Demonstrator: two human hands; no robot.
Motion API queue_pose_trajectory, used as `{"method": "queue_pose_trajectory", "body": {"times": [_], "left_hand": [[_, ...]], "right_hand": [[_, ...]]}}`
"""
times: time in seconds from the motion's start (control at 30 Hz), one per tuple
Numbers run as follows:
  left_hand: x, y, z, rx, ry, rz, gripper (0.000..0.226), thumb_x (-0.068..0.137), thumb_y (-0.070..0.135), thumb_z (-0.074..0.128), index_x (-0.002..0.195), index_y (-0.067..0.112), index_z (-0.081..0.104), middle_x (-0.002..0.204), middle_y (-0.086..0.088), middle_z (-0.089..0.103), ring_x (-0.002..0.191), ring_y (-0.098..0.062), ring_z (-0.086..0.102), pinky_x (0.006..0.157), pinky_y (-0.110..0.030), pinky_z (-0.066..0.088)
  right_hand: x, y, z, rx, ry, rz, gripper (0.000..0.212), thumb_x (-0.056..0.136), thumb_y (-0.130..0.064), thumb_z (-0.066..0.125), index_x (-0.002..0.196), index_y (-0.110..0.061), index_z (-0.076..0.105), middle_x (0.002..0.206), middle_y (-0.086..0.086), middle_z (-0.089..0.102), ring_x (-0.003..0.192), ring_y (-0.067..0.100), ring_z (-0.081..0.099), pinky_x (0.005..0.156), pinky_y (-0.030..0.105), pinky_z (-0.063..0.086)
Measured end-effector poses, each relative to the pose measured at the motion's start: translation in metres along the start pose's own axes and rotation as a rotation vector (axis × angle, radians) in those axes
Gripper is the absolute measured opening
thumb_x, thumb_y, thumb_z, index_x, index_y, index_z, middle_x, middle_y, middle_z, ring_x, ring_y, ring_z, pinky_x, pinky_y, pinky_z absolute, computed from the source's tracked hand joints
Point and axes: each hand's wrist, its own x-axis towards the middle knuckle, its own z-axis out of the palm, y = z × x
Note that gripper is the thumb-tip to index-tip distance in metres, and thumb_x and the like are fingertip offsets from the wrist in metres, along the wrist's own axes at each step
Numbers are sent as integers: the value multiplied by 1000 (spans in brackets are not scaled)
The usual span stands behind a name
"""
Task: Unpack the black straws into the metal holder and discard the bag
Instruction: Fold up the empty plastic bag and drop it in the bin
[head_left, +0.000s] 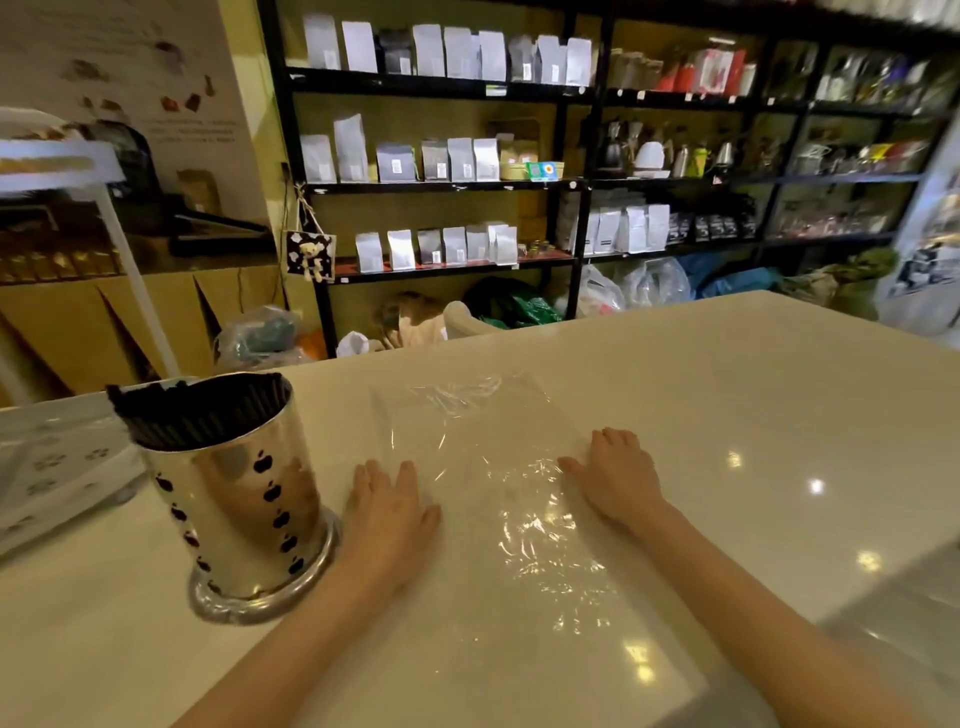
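While the clear, crinkled plastic bag (483, 467) lies flat and empty on the glossy cream countertop (727, 395), the left hand (387, 512) rests palm-down with fingers spread on the bag's left edge, and the right hand (618, 475) lies likewise flat and spread on its right edge. The thin black straws (200, 410) stand bundled in the perforated cylindrical metal holder (244, 514), just left of the left hand. Black shelving (576, 182) with pale pouches stands behind.
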Motion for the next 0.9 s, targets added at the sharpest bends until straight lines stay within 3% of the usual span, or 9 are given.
{"method": "queue_pose_trajectory", "body": {"times": [0.1, 0.2, 0.27, 0.33, 0.43, 0.53, 0.7, 0.8, 0.9], "left_hand": [[0, -1, 2, 61, -42, -88, 51, 87, 46, 39, 123, 11, 38, 117, -22, 52, 114, -35, 42, 98, -40, 33], [2, 2, 3, -68, 21, -49, 51, 85, 39, 46, 128, 14, 35, 121, -16, 53, 114, -32, 45, 95, -39, 35], [4, 4, -1, -302, 36, -72, 57, 83, 28, 55, 134, 18, 31, 129, -14, 45, 112, -30, 48, 94, -37, 37], [6, 7, -6, -594, 96, -120, 60, 80, 12, 60, 133, 20, 36, 129, -11, 40, 91, -21, 55, 83, -27, 40], [13, 7, -9, -1047, 125, -275, 54, 76, -1, 63, 123, 21, 51, 118, -12, 52, 69, -17, 55, 65, -28, 45], [17, 4, -20, -1332, 59, -348, 37, 77, -1, 63, 112, 13, 62, 105, -14, 65, 61, -11, 54, 52, -17, 45], [26, 4, -51, -1386, 88, -307, 39, 79, 6, 64, 117, 12, 60, 103, -2, 66, 96, -14, 57, 70, -20, 43], [28, 6, -71, -1337, 105, -203, 45, 78, 4, 63, 122, 10, 54, 109, -6, 64, 97, -16, 58, 72, -20, 45], [29, 7, -88, -1200, 140, -101, 49, 78, 4, 63, 125, 8, 50, 103, -5, 65, 91, -13, 59, 76, -20, 46]], "right_hand": [[1, 7, 9, 5, -28, 22, 55, 90, -47, 43, 122, -3, 48, 137, 10, 45, 134, 26, 30, 106, 39, 28], [2, 6, 8, 138, 22, 44, 46, 83, -39, 56, 115, -6, 55, 126, 10, 56, 125, 29, 41, 99, 39, 37], [1, 4, 3, 293, 57, 105, 44, 76, -31, 64, 114, -11, 56, 115, 9, 62, 113, 29, 51, 91, 37, 43], [-1, 4, -1, 444, 80, 145, 41, 75, -20, 63, 114, -14, 52, 99, 6, 63, 100, 29, 58, 83, 36, 45], [-5, 6, -8, 717, 111, 178, 46, 75, -4, 61, 118, -13, 48, 77, 2, 57, 79, 28, 61, 75, 39, 49], [-4, 12, -25, 1103, 126, 234, 56, 70, 4, 68, 120, -10, 47, 75, 6, 57, 60, 21, 54, 59, 33, 48], [-8, 15, -67, 1381, 95, 193, 53, 74, -2, 71, 117, -24, 51, 71, 5, 60, 61, 15, 54, 63, 27, 48], [-9, 15, -91, 1416, 4, 19, 40, 82, -3, 62, 116, -23, 60, 72, 4, 60, 60, 12, 53, 61, 24, 49], [-9, 17, -112, 1239, -51, -92, 32, 84, -4, 61, 114, -14, 65, 79, -1, 64, 69, 8, 57, 66, 19, 50]]}}
